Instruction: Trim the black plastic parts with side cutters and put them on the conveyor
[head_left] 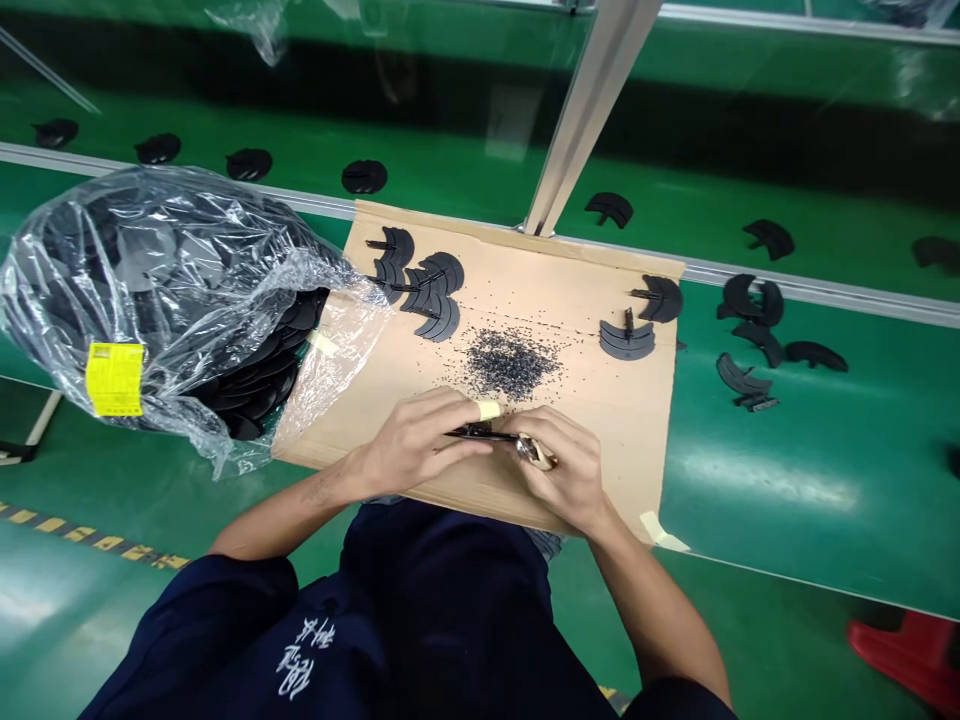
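Observation:
My left hand [420, 440] pinches a dark plastic part [480, 433], seen nearly edge-on, with yellowish tape around one finger. Close against it, my right hand [566, 460] is wrapped round a small shiny metal tool [527, 449]; its working end is hidden, so its kind is unclear. Just beyond both hands lies a pile of tiny black scraps [514, 365] on a cardboard sheet [465, 480]. Curved black parts [435, 300] are grouped on the cardboard's left, and two more curved parts [627, 338] lie on its right.
A big clear plastic bag [172, 270] full of black parts sits at the left, its mouth toward the cardboard. Several loose curved parts [742, 375] lie on the green table [780, 470] at right. A metal post [589, 120] rises behind the cardboard, with spaced parts [364, 177] beyond.

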